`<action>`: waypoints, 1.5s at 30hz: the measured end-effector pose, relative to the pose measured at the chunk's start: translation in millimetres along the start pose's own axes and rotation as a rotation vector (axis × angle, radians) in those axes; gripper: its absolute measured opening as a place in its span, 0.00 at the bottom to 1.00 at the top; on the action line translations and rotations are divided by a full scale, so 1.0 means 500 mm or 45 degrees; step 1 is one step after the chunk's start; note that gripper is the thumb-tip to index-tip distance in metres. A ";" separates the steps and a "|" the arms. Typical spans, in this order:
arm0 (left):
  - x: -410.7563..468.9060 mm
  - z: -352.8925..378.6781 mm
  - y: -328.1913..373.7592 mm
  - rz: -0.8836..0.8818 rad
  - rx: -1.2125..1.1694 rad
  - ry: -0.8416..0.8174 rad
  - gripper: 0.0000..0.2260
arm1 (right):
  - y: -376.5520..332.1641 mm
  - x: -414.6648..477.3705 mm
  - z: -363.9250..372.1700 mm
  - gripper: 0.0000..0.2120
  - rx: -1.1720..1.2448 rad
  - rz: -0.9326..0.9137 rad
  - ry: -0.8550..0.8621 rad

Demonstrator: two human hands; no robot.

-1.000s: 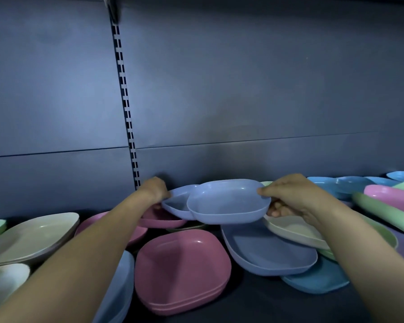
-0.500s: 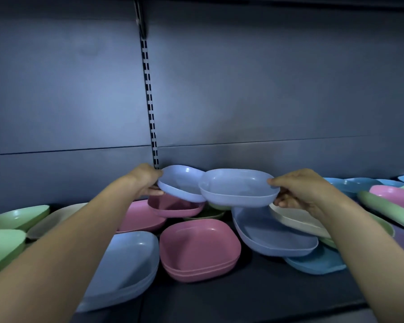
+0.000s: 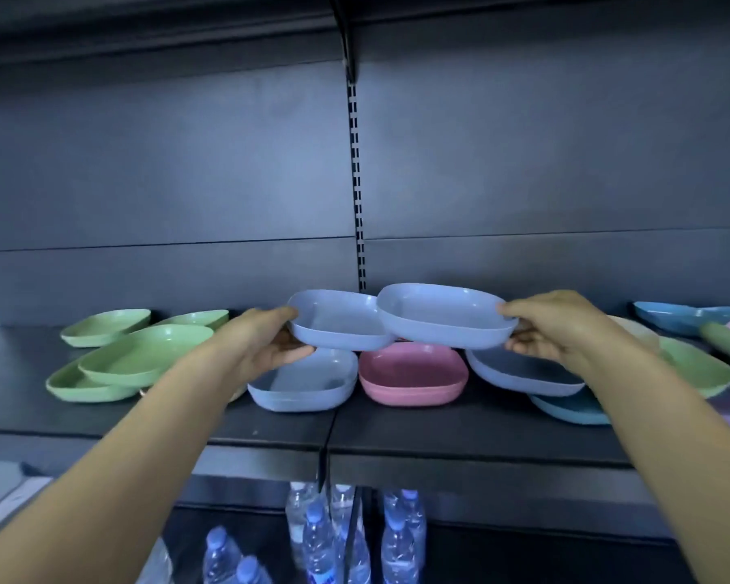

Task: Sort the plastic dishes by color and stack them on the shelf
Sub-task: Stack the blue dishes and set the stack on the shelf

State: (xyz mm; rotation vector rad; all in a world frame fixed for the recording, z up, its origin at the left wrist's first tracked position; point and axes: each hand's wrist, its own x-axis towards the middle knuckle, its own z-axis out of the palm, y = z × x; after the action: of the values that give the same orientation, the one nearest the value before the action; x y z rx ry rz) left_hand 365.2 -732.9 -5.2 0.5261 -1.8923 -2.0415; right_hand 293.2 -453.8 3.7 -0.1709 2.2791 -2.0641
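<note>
fingers (image 3: pixel 289 355) of left hand (image 3: pixel 259 343) pinch 1 blue dish (image 3: pixel 338 326) | right hand (image 3: pixel 559 326) fingers pinch other blue dish (image 3: pixel 443 316) | both dishes up above shelf (image 3: pixel 460 427), rims overlap, over pink stack (image 3: pixel 411 379)

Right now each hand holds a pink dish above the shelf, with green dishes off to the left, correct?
Not quite: in the head view the dish in the left hand and the dish in the right hand are both blue, not pink. The green dishes do lie to the left on the shelf.
</note>
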 end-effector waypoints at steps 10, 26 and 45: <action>-0.060 -0.124 -0.052 0.030 -0.009 0.169 0.08 | 0.027 -0.020 0.065 0.08 0.023 0.010 -0.049; 0.043 -0.133 -0.089 0.203 0.905 0.380 0.19 | 0.063 0.030 0.127 0.07 -0.015 0.056 0.022; 0.080 -0.183 -0.069 0.084 0.931 0.002 0.10 | 0.060 0.088 0.351 0.06 -0.683 -0.076 -0.137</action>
State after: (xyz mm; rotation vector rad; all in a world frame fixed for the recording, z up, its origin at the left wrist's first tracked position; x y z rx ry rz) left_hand 373.1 -829.4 -47.4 0.6070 -2.5889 -1.2515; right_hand 269.5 -629.7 -42.4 -0.3654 2.7238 -1.3734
